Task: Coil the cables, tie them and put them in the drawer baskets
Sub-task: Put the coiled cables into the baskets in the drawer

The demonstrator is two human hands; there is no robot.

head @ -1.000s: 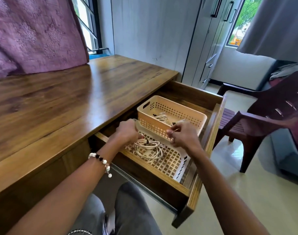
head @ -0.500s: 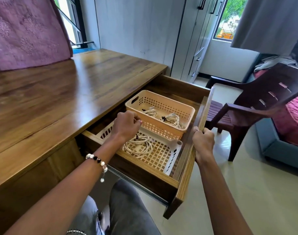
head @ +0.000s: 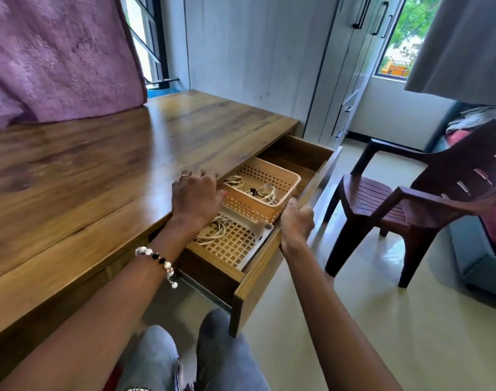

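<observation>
Gripping drawer (head: 272,266) front, right hand (head: 297,221), drawer's length running desk-outward

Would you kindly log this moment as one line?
right hand grips drawer front | left hand rests at desk edge | cables in orange basket and white basket

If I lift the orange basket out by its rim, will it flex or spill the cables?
The orange basket looks like thin lattice plastic, so probably light and slightly flexible. Its walls stand well above the coiled cables, so spilling seems unlikely unless it is tipped.
</observation>
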